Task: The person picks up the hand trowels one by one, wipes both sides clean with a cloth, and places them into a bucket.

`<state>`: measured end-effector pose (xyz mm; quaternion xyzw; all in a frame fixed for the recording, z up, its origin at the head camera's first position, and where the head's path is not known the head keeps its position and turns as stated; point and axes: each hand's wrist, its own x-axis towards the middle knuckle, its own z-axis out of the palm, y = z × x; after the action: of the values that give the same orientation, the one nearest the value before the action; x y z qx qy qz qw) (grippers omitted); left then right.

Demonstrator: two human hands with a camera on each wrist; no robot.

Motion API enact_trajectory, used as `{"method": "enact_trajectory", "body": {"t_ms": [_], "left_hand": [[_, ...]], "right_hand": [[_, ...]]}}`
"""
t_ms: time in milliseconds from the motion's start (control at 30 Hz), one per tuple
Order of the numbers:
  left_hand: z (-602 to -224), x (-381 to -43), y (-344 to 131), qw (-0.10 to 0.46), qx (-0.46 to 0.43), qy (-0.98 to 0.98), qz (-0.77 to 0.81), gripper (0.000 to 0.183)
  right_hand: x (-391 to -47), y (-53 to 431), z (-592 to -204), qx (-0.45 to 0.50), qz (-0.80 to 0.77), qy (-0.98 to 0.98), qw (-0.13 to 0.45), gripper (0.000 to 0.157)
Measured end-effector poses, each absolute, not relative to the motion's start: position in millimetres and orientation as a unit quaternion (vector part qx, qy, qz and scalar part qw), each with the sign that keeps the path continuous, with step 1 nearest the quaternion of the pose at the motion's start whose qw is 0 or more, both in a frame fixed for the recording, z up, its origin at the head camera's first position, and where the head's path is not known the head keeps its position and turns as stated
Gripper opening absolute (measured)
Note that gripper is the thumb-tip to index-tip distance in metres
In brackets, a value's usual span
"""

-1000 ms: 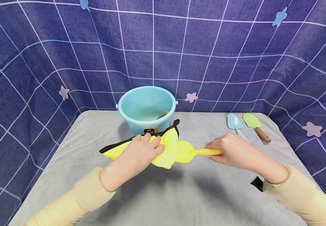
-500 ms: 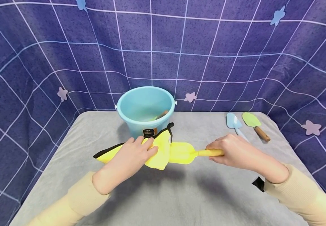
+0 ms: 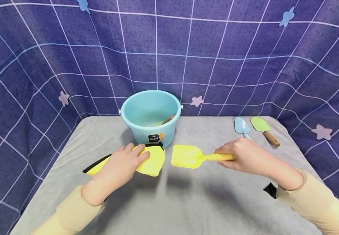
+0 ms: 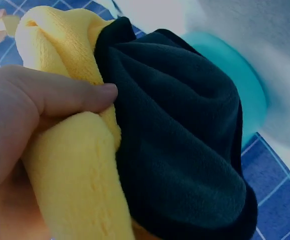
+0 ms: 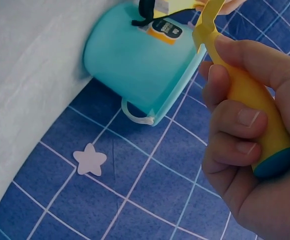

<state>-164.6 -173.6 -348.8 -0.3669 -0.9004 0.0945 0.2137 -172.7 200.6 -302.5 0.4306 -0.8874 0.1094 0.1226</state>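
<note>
My left hand (image 3: 119, 166) grips a folded cloth (image 3: 151, 161), yellow on one side, with black edging. In the left wrist view the thumb presses on the yellow side, and the cloth's dark grey reverse (image 4: 180, 140) spreads out beside it. My right hand (image 3: 244, 155) has its fingers curled round the handle of a yellow shovel (image 3: 187, 156). Its flat blade points left, a small gap away from the cloth, above the table. In the right wrist view the handle (image 5: 257, 110) ends in a dark blue cap (image 5: 277, 162).
A light blue bucket (image 3: 140, 133) stands behind the cloth; a brown handle (image 3: 168, 119) and something green show inside. A light blue trowel (image 3: 241, 125) and a green trowel (image 3: 260, 124) lie back right. Purple gridded fabric (image 3: 169, 65) hangs behind the grey-covered table (image 3: 169, 209).
My left hand has moved left with the cloth, drawing it off the shovel's blade, which now shows fully. The right hand has stayed almost in place.
</note>
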Motion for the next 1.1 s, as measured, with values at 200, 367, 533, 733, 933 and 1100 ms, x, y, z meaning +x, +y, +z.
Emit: {"method": "enact_trajectory", "body": {"t_ms": [200,367,533,733,933,1100], "left_hand": [[-341,-158,-184,0.233,-0.363,-0.899,0.069,0.052],[-332,-152,-188,0.264,-0.356,-0.895,0.054,0.050],[-320,-146,-186,0.296,-0.363,-0.883,0.042,0.050],[-300,-143,-175,0.328,-0.379,-0.865,0.033,0.050],[-286,-144,-162,0.349,-0.390,-0.851,0.034,0.050],[-275,-145,-149,0.383,-0.401,-0.831,0.041,0.049]], "right_hand": [[-173,202,-301,0.434,0.120,-0.884,0.125,0.019],[-173,204,-300,0.433,0.125,-0.884,0.127,0.018],[-173,204,-300,0.430,0.125,-0.885,0.126,0.017],[-174,203,-301,0.431,0.128,-0.885,0.124,0.016],[-175,203,-303,0.425,0.128,-0.888,0.119,0.016],[-176,202,-305,0.424,0.123,-0.890,0.115,0.017]]}}
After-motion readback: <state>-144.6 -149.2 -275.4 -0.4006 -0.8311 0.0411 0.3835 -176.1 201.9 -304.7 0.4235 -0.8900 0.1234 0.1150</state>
